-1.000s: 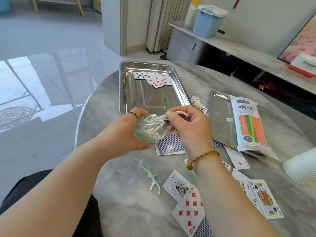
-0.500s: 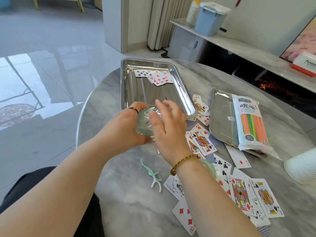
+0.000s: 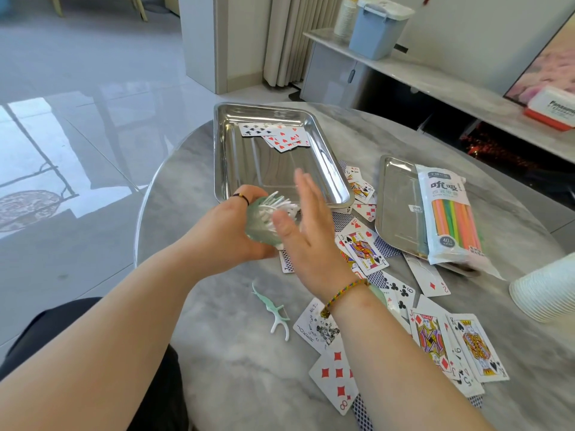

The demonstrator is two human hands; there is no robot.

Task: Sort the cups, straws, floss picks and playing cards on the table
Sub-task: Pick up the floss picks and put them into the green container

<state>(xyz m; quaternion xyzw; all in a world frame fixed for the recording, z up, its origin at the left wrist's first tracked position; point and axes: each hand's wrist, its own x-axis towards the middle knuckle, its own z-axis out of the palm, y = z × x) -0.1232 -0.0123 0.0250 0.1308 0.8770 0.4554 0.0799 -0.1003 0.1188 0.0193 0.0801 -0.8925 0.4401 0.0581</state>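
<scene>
Head cam, only one view. Count: two steel trays, one straw pack (image 3: 448,213), one stack of paper cups (image 3: 547,290) at the right edge, and one loose floss pick (image 3: 273,309) lying on the table (image 3: 249,384).

The left tray (image 3: 219,157) has a handful of overlapping cards (image 3: 280,135) at its far end. The right tray (image 3: 395,197) has the straw pack lying across it. There are a dozen-plus loose cards (image 3: 364,247), too overlapped to count exactly.

The left hand (image 3: 227,231) is wrapped around a small greenish container (image 3: 256,228) full of white floss picks (image 3: 275,205), just in front of the left tray. The right hand (image 3: 306,225) is flat, fingers straight, right beside the container. It's blurry, so I can't tell if it's touching.

The right forearm covers some of the cards. There's a blue bin (image 3: 378,26) on the shelf behind.
</scene>
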